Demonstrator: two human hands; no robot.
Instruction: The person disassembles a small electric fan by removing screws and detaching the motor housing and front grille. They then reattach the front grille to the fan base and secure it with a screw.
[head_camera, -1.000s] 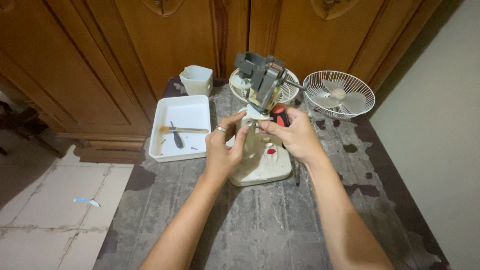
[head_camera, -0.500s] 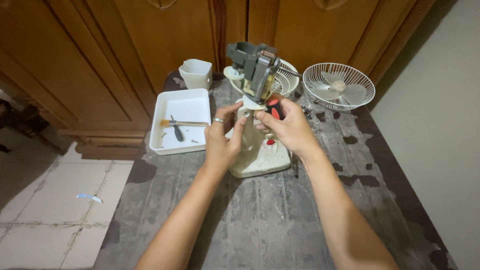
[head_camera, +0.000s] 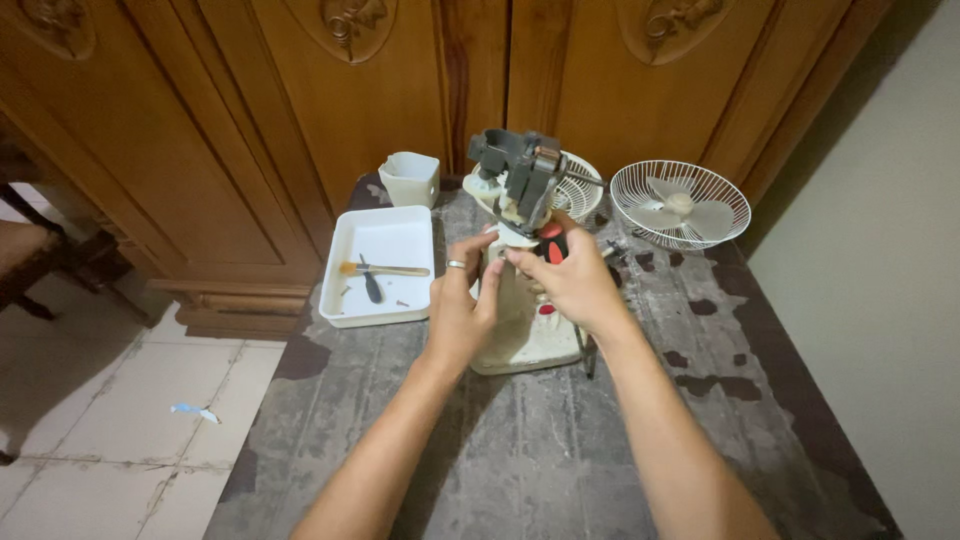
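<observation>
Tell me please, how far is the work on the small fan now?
Done: the wire grille with the blades lies apart at the table's back right, so the motor is bare. In hand: the left hand steadies the cream fan stand while the right hand holds a red-handled tool at its neck. Left: motor and stand remain joined.

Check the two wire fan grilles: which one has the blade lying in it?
The right-hand grille, standing clear by the wall; the other grille sits mostly hidden behind the motor.
</observation>
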